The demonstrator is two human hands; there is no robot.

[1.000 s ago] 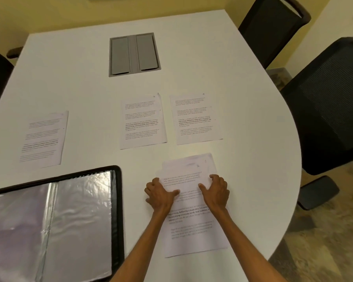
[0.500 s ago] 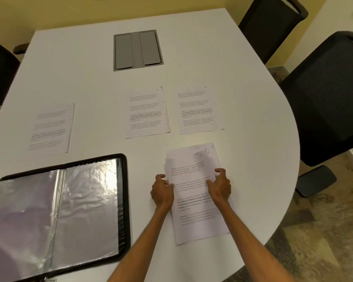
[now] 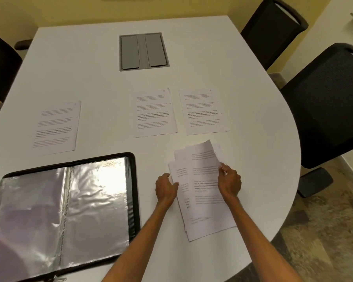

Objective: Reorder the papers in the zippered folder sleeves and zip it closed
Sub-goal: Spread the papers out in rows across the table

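A black zippered folder (image 3: pixel 134 192) lies open at the near left, its clear plastic sleeves (image 3: pixel 94 202) showing. A small stack of printed papers (image 3: pixel 204 220) lies on the white table to its right. My right hand (image 3: pixel 229 183) pinches the right edge of the top sheet (image 3: pixel 205 161), whose far end curls up off the stack. My left hand (image 3: pixel 166 187) rests on the stack's left edge with its thumb on the paper. Three single printed sheets lie farther off: one at the left (image 3: pixel 56 128), one in the middle (image 3: pixel 153 113), one to its right (image 3: pixel 203 111).
A grey cable hatch (image 3: pixel 143 51) is set into the table (image 3: pixel 90 78) at the far centre. Black office chairs stand at the right (image 3: pixel 324 106), far right (image 3: pixel 271 29) and left (image 3: pixel 0 64). The table's curved edge runs close past the stack on the right.
My right hand has taken the top sheet by its right edge and lifted its far end. The stack has fanned out slightly. My left hand has slid to the stack's left edge.
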